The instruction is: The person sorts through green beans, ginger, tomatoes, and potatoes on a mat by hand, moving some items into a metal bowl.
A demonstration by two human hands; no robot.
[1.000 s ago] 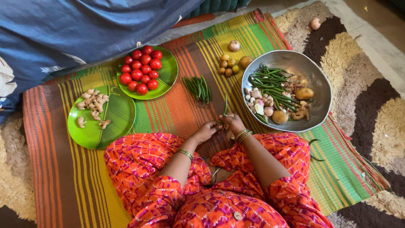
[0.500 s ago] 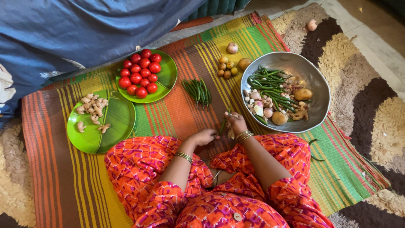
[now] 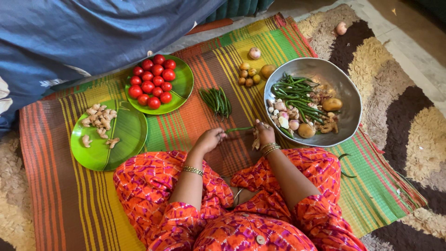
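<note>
Since the earlier frame, the left hand (image 3: pixel 210 139) has shifted left and up, and the green chilli (image 3: pixel 239 129) has turned from near upright to horizontal. Left fingers pinch its left end; the right hand (image 3: pixel 265 134) closes on its right end. Slender and smooth, it lies left-right above the striped woven mat (image 3: pixel 186 121), beside the steel bowl (image 3: pixel 349 122).

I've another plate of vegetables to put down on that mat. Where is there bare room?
Most free: the striped mat below the ginger plate, left of the person's knee. A smaller bare patch lies between the tomato plate, the loose green chillies and the left hand. Crowded: around the steel bowl and right hand.
</note>
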